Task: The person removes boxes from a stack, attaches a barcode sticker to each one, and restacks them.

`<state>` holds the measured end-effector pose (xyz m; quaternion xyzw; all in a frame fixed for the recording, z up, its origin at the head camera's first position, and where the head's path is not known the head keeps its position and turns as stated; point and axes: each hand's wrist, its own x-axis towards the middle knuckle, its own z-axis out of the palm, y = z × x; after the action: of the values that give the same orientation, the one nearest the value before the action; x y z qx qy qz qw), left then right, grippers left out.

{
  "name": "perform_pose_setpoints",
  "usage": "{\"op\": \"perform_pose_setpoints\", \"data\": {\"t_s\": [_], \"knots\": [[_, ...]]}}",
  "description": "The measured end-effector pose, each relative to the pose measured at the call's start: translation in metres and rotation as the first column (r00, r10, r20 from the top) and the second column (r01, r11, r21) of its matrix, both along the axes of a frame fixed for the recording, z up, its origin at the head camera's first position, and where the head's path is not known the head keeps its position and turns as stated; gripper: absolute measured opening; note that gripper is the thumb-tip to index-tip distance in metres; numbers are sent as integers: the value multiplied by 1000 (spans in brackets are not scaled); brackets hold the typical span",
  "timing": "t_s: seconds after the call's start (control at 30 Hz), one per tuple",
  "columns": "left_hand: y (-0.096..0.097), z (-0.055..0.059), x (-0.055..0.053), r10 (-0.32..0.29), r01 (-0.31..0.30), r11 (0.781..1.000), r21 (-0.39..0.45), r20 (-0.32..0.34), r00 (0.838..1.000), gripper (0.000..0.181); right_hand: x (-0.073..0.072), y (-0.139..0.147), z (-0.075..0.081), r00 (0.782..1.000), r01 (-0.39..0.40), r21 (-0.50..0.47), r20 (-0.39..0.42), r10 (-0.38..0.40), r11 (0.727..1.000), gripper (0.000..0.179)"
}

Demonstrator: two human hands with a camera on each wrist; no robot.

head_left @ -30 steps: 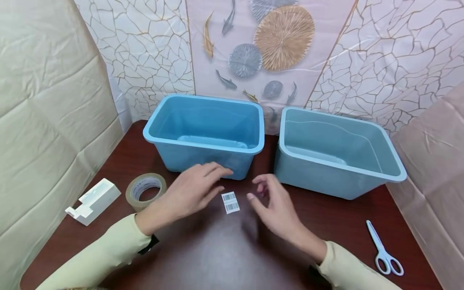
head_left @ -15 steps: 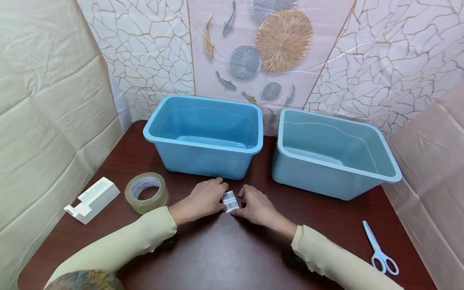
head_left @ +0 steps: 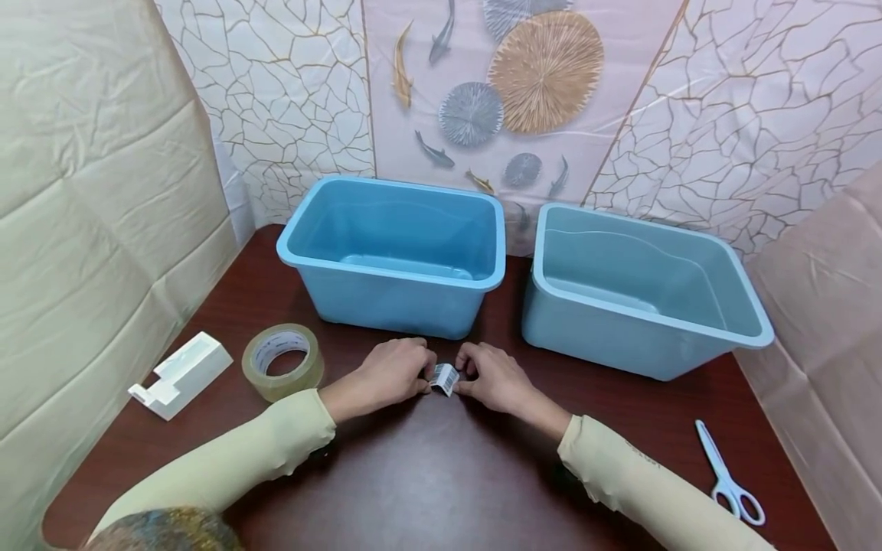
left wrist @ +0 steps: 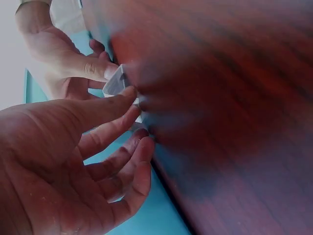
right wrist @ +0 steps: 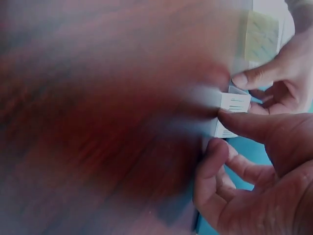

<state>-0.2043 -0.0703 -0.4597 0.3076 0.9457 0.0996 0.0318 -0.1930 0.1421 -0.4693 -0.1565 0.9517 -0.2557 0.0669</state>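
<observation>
A small white barcode label point(head_left: 444, 378), bent into a ridge along its middle, is between my two hands at the centre of the table. My left hand point(head_left: 396, 371) pinches its left edge between thumb and fingers, and my right hand point(head_left: 499, 379) pinches the right edge. Seen from the left wrist, the label point(left wrist: 115, 84) rises as a peak above the tabletop, partly covered by the left thumb. In the right wrist view the printed face of the label point(right wrist: 236, 103) shows above the right thumb tip. The fingertips beneath the label's far side are partly hidden.
Behind the hands stand a blue tub point(head_left: 391, 302) and a grey-blue tub point(head_left: 620, 337). To the left lie a roll of clear packing tape point(head_left: 310, 375) and a white box-like piece with a notch point(head_left: 193, 367). Scissors point(head_left: 717, 459) with pale blue handles lie at the right.
Both hands came down and inward to the label's two edges and took hold of it. The label, flat before, is now bent up along its middle.
</observation>
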Motion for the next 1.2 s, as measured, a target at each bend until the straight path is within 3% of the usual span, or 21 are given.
{"op": "perform_pose_setpoints", "data": {"t_s": [0.23, 0.47, 0.6, 0.7, 0.8, 0.93, 1.03, 1.2], "knots": [[0, -3, -1, -31, 32, 998, 62, -22, 999, 23, -7, 7, 0, 998, -63, -32, 6, 63, 998, 24], [5, -5, 0, -101, 105, 991, 87, -47, 994, 21, -8, 7, -1, 996, -86, -64, 16, 87, 994, 15], [2, -8, 2, -96, 103, 992, 71, -88, 991, 13, -10, 10, -6, 993, -85, -189, 67, 99, 978, 7], [-2, -6, 3, -71, 75, 986, 148, -35, 997, 12, -9, 14, -5, 987, -90, -303, 97, 125, 949, 5], [-6, -3, 0, -85, 46, 951, 305, 114, 990, 22, -8, 19, -2, 986, -120, -349, 71, 154, 930, 5], [-7, 1, -2, -169, -14, 861, 509, 312, 935, 33, -5, 24, 5, 983, -171, -341, 11, 185, 924, 9], [-5, 2, -2, -167, -72, 818, 570, 355, 920, 30, -2, 24, 10, 979, -199, -324, -22, 203, 925, 13], [-4, 2, -2, -103, -141, 806, 575, 370, 923, 17, 2, 22, 16, 973, -231, -268, -95, 213, 935, 12]]}}
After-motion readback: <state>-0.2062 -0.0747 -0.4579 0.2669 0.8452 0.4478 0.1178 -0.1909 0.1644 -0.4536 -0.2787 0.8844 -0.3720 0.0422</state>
